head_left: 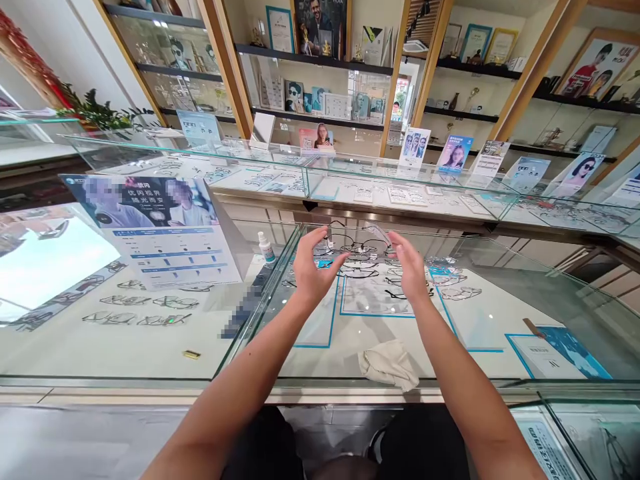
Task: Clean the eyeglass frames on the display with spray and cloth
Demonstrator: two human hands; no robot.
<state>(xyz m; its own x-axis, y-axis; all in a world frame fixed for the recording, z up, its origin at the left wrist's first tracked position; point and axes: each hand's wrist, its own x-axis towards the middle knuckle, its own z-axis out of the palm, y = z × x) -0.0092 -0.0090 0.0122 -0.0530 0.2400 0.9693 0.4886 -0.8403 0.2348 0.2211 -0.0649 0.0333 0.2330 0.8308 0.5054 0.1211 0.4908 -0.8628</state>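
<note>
A pair of thin dark-framed eyeglasses (354, 245) is held up over the glass counter, its arms spread toward me. My left hand (316, 267) has its fingertips at one arm of the frame, the thumb stretched out to the right. At the other arm, my right hand (411, 270) pinches the end, where a clear, tag-like piece (379, 233) shows. Other eyeglasses (364, 273) lie inside the case just below and partly blend with the held pair. On the glass nearer to me rests a crumpled cream cloth (389, 364).
A small white spray bottle (266, 248) stands left of my left hand. Further left is a large printed card stand (175, 247) with several eyeglasses (165, 320) before it. Another glass display case (360, 175) runs across behind. A blue-white leaflet (555, 353) lies right.
</note>
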